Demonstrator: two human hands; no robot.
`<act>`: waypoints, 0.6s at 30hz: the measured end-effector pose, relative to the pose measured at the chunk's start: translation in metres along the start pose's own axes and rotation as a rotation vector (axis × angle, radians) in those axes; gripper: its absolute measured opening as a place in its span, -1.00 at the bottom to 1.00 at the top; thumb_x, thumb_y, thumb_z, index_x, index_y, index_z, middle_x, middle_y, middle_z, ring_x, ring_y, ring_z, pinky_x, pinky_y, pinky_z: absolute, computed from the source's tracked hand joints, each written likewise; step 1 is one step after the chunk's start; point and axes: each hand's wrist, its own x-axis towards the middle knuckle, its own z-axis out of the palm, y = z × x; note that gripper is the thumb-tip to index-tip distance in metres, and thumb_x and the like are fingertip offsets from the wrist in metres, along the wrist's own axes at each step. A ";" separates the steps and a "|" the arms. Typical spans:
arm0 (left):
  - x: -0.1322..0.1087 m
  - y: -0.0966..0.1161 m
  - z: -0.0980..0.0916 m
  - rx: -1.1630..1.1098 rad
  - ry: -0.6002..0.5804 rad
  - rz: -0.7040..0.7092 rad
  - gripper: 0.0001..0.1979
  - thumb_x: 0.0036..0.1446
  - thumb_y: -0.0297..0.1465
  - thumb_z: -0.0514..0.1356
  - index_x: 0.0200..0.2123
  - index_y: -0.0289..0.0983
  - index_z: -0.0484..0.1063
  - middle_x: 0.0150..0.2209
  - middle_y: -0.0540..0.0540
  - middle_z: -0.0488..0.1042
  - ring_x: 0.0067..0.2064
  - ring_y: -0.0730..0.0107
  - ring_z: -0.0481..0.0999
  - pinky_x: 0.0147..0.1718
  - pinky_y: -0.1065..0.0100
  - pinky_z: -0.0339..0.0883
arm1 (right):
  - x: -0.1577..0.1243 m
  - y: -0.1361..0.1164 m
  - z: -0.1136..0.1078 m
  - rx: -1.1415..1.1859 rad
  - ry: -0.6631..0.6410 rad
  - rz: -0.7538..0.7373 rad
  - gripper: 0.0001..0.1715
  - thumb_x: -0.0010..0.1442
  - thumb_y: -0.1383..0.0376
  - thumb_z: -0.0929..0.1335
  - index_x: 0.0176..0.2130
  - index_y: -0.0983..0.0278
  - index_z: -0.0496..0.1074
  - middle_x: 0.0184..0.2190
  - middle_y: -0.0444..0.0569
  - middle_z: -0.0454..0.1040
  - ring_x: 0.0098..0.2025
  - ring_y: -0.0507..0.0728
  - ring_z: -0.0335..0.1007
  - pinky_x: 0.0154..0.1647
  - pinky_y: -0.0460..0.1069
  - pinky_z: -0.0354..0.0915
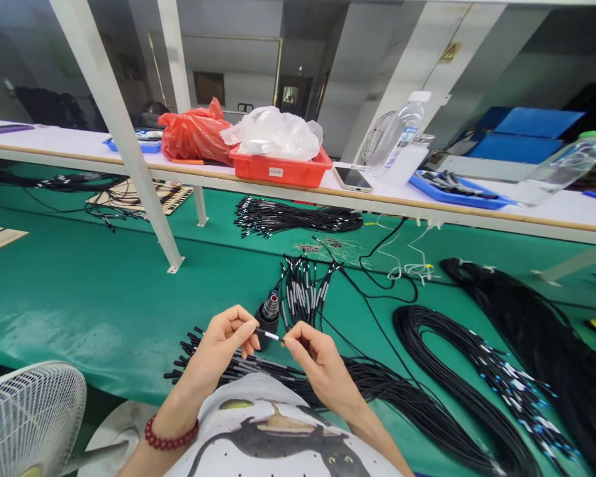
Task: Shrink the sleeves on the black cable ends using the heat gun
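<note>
Both hands are meeting low in the middle of the view, just above the person's printed shirt [278, 424]. The left hand [223, 348] is pinching one end of a thin black cable tip [269, 335] between thumb and forefinger, the other fingers curled in. The right hand [315, 361] is gripping the other end the same way, so the short piece with its white sleeve is lying level between the two sets of fingertips. Whether that piece is joined to one of the long cables below is hard to tell from here.

Just past the fingertips, at twelve o'clock, a small dark tool [268, 321] is standing upright on the green table [79, 291]. Beyond it a bunch of cable ends [302, 288] is fanning out. At three o'clock big coils of black cable [457, 371] are lying flat. At nine o'clock a white fan [27, 417] is showing at the edge. Across the top a shelf [427, 205] is carrying a red tray [281, 169], a phone [352, 177] and a bottle [400, 136].
</note>
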 end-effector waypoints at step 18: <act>-0.014 -0.024 -0.004 0.419 0.117 0.011 -0.55 -0.05 0.10 0.20 -0.54 -0.18 0.41 -0.51 -0.04 0.47 -0.44 0.26 0.40 -0.48 0.31 0.28 | -0.014 -0.001 0.008 0.178 0.077 0.103 -0.84 0.13 0.21 0.38 -0.38 0.27 0.41 -0.60 -0.25 0.20 -0.56 -0.06 0.05 -0.55 -0.12 0.00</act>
